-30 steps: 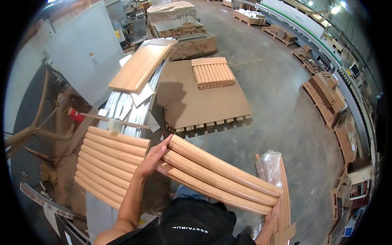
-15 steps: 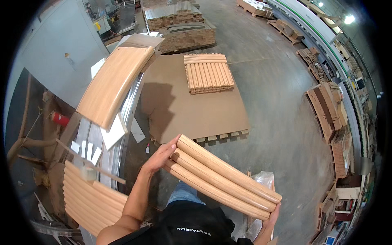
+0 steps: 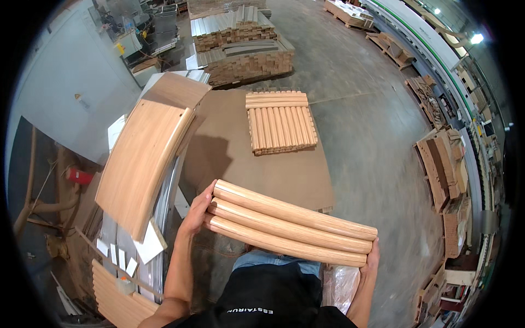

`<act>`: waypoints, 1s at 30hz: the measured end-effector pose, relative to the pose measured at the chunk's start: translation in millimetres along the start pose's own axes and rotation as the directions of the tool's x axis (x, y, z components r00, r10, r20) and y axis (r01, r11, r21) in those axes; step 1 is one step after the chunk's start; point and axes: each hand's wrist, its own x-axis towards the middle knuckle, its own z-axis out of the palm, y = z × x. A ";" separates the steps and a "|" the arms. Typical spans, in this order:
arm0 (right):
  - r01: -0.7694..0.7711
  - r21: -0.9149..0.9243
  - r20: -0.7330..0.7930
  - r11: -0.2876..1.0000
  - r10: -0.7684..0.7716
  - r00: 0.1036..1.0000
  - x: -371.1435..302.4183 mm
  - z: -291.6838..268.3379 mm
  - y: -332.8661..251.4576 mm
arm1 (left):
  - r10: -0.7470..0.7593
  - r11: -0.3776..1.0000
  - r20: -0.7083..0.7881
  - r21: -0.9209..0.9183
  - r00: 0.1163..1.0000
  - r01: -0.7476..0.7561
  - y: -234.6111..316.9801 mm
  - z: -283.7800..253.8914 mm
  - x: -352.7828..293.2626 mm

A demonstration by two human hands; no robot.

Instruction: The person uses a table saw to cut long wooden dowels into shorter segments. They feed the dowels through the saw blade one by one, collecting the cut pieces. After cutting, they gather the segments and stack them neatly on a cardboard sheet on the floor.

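Note:
Three rounded, light wooden rails [image 3: 292, 222] lie side by side between my hands, held out in front of my body. My left hand [image 3: 198, 208] is closed round their left end, its thumb along the upper edge. At the other end my right hand [image 3: 372, 257] presses against the rail ends, its fingers partly hidden behind them. Farther out, a stack of similar wooden rails [image 3: 280, 127] rests on a brown cardboard sheet [image 3: 240, 164], the top few laid crosswise along its far side.
To the left, a wide wooden board [image 3: 142, 158] lies on a long metal-edged bench with white scraps [image 3: 150, 243]. More wooden rails [image 3: 117, 295] sit at lower left. Lumber piles [image 3: 246, 60] stand at the back. Clear plastic wrap [image 3: 340, 287] is beside my right forearm. Loaded pallets [image 3: 443, 164] line the right side.
The rails in my hands have swung to a flatter angle, their right end now higher. My view has moved nearer the cardboard sheet and its stack. Both hands keep their hold.

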 end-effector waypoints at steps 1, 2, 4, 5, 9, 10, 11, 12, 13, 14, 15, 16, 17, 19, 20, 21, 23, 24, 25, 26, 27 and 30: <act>-0.008 -0.024 -0.012 1.000 0.007 1.000 20.1 16.6 -7.8 | -0.009 1.000 -0.019 -0.010 1.000 0.009 -2.7 -0.9 19.8; -0.015 -0.048 -0.024 0.999 0.013 1.000 43.3 32.4 -16.9 | -0.013 1.000 -0.034 -0.013 0.999 0.012 -3.7 0.2 42.7; -0.034 -0.072 0.036 0.997 0.037 0.999 104.7 56.8 -35.0 | -0.024 1.000 -0.068 -0.020 0.997 0.022 -9.2 3.7 92.9; -0.046 -0.086 0.065 0.995 0.051 0.997 138.3 70.4 -43.2 | -0.022 0.999 -0.081 -0.048 0.996 0.019 -19.9 1.9 120.4; -0.067 -0.108 0.086 0.992 0.076 0.993 275.8 131.7 -68.5 | -0.051 0.997 -0.175 -0.058 0.983 0.042 -40.8 13.1 230.9; -0.096 -0.165 0.077 0.982 0.110 0.991 311.9 145.6 -75.1 | -0.082 0.996 -0.220 -0.058 0.972 0.071 -46.4 16.2 256.9; -0.126 -0.221 0.067 0.967 0.143 0.987 352.1 161.6 -82.7 | -0.113 0.993 -0.265 -0.060 0.958 0.101 -50.6 19.8 282.4; -0.128 -0.250 0.033 0.960 0.141 0.989 381.9 169.9 -96.3 | -0.128 0.992 -0.264 -0.055 0.956 0.118 -48.4 29.8 325.1; -0.119 -0.266 0.081 0.957 0.146 0.986 411.4 192.7 -100.8 | -0.106 0.993 -0.260 -0.078 0.960 0.088 -48.8 30.5 355.8; -0.145 -0.266 0.094 0.953 0.175 0.980 441.9 208.1 -106.8 | -0.094 0.992 -0.258 -0.107 0.962 0.069 -53.6 33.2 377.9; -0.170 -0.264 0.105 0.950 0.203 0.973 473.0 224.0 -112.0 | -0.083 0.989 -0.254 -0.136 0.964 0.049 -57.4 36.2 398.7; -0.205 -0.269 0.113 0.941 0.242 0.964 499.2 234.6 -112.4 | -0.128 0.986 -0.282 -0.140 0.951 0.092 -57.4 40.8 421.2; -0.201 -0.273 0.110 0.941 0.238 0.965 528.6 245.3 -110.0 | -0.122 0.992 -0.310 -0.056 0.943 0.110 -68.8 37.8 447.3; -0.186 -0.277 0.099 0.943 0.221 0.970 584.0 262.5 -99.0 | -0.131 0.989 -0.335 0.017 0.933 0.145 -94.2 28.6 494.1; -0.173 -0.279 0.127 0.945 0.215 0.968 610.1 271.9 -89.9 | -0.147 0.988 -0.340 0.001 0.929 0.156 -109.6 26.6 516.6; -0.162 -0.279 0.153 0.946 0.211 0.966 633.1 279.9 -77.8 | -0.165 0.985 -0.344 -0.015 0.924 0.170 -127.9 23.6 537.2; -0.181 -0.299 0.162 0.937 0.237 0.958 689.9 293.3 -49.2 | -0.182 0.983 -0.378 -0.036 0.908 0.182 -178.0 11.4 581.4; -0.212 -0.310 0.143 0.927 0.266 0.953 719.0 298.2 -31.1 | -0.220 0.972 -0.404 -0.018 0.888 0.233 -195.1 9.1 604.7; -0.250 -0.320 0.123 0.914 0.301 0.946 745.1 302.3 -7.1 | -0.245 0.969 -0.402 -0.069 0.882 0.237 -222.5 0.5 624.5; -0.245 -0.325 0.109 0.913 0.294 0.950 759.8 310.5 14.1 | -0.255 0.967 -0.397 -0.117 0.882 0.227 -245.9 -10.1 640.8; -0.234 -0.331 0.111 0.914 0.284 0.952 777.9 325.6 33.2 | -0.210 0.975 -0.431 -0.023 0.878 0.222 -266.3 -15.4 658.3; -0.220 -0.325 0.130 0.920 0.274 0.953 852.0 345.1 90.3 | -0.324 0.943 -0.439 -0.082 0.838 0.321 -337.1 -49.0 710.0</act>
